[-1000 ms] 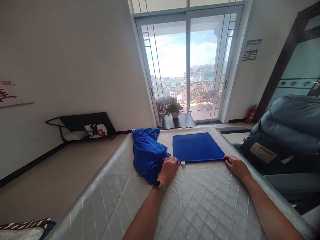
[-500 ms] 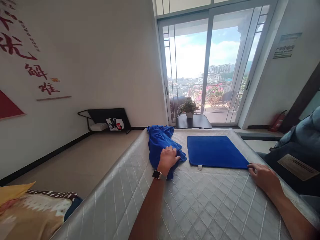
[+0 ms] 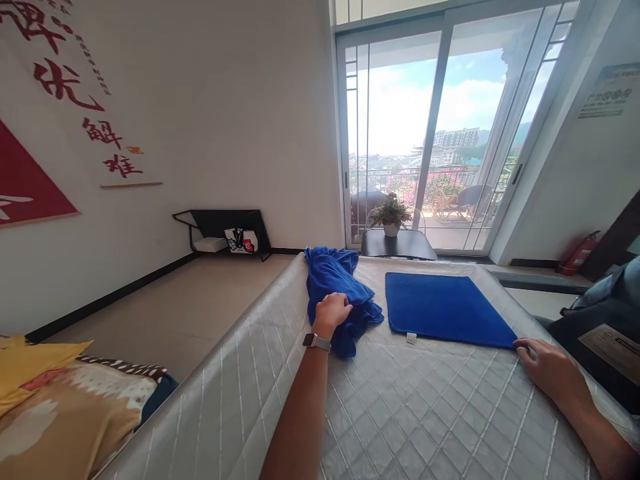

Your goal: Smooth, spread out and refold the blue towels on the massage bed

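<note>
Your left hand [image 3: 333,312] rests on the crumpled blue fabric bundle [image 3: 327,273] at the far left of the silver-grey quilted mattress [image 3: 400,407]; your right hand [image 3: 550,370] has its fingertips at the near right corner of the flat blue cloth [image 3: 445,307] on the bundle's right. You can't tell here whether either hand grips. Both fabrics look light, limp and sturdy; the flat one's near corners offer the surest hold.
</note>
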`<action>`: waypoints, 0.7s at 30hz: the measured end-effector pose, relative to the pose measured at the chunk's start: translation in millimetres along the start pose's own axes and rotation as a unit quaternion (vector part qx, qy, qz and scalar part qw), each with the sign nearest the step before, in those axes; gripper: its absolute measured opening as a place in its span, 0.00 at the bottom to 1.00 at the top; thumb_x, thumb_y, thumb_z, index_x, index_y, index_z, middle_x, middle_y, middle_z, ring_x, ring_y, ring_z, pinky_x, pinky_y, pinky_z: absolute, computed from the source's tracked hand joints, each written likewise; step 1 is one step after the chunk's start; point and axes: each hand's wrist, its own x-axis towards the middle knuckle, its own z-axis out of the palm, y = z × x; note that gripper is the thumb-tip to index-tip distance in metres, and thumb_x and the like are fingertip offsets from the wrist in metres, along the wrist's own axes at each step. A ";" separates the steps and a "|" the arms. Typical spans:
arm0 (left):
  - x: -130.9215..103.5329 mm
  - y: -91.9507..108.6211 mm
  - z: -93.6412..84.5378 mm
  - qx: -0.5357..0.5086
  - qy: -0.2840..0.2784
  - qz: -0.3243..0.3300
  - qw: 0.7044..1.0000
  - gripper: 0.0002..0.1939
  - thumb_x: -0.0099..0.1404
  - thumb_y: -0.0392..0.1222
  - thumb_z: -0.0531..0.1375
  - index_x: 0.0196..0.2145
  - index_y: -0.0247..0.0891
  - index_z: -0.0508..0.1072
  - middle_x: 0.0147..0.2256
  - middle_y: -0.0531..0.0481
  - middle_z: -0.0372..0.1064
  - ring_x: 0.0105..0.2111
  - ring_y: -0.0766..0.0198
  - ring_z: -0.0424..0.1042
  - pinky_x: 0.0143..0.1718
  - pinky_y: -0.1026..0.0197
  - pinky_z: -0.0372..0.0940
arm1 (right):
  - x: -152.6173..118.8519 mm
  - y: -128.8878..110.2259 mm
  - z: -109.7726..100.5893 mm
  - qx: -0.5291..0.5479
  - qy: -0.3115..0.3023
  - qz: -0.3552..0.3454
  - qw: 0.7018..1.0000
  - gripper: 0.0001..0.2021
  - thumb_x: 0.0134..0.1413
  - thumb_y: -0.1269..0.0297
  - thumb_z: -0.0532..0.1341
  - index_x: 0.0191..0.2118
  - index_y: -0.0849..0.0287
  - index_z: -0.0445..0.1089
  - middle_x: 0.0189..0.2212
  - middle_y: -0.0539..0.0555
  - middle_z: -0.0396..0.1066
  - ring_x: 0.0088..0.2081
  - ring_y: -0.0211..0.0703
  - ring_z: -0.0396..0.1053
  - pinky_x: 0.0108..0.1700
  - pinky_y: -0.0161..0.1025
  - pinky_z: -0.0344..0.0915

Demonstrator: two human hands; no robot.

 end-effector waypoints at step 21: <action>-109.0 19.4 -148.8 -0.336 0.723 0.109 0.593 0.13 0.71 0.51 0.56 0.37 0.38 0.68 0.32 0.55 0.61 0.32 0.67 0.64 0.37 0.63 0.63 | 1.1 0.0 1.6 0.013 0.035 0.010 0.999 0.20 0.52 0.51 0.47 0.37 0.50 0.74 0.42 0.56 0.77 0.44 0.58 0.73 0.49 0.50 0.67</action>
